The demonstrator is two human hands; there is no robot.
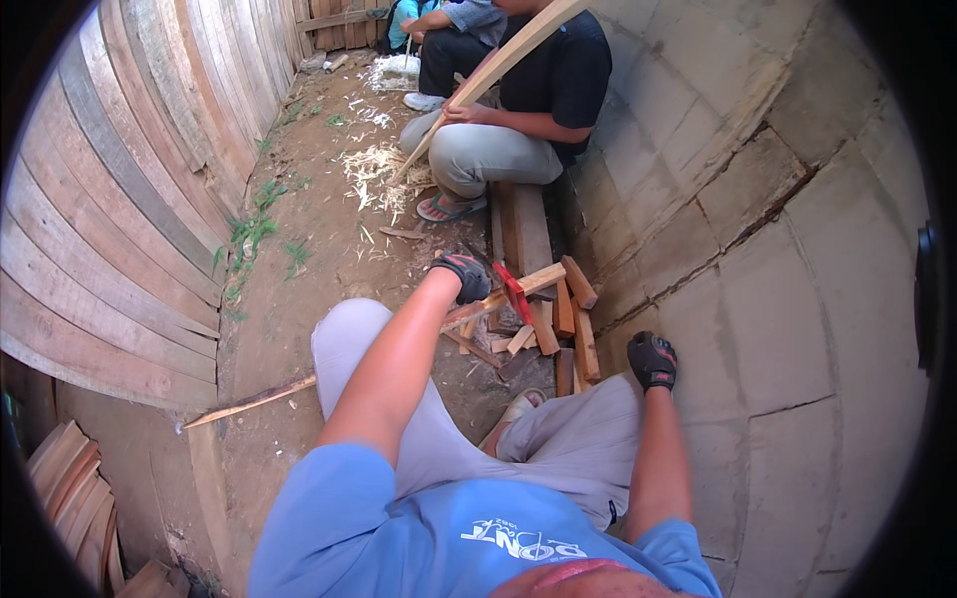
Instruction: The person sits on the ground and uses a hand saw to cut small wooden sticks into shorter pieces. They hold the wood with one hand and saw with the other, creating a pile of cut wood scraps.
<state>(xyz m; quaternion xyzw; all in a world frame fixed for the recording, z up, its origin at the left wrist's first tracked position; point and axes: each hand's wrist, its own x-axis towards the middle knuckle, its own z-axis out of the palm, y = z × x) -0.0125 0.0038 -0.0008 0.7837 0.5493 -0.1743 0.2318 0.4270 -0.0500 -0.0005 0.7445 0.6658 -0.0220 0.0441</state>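
My left hand, in a dark glove with red marks, is closed at a light strip of wood. Its fingers curl over the strip and partly hide it. Just right of that hand, a flat red tool or clamp stands across the strip; its exact kind is unclear. My right hand, in a matching dark glove, is curled into a fist beside my knee, next to the block wall. Nothing shows in it. Several short reddish wood blocks lie heaped below the strip, between my legs.
Ahead, a person sits on a wooden beam, holding a long plank. Another person sits farther back. Pale shavings litter the ground. A plank fence borders the left; stacked slabs lie lower left.
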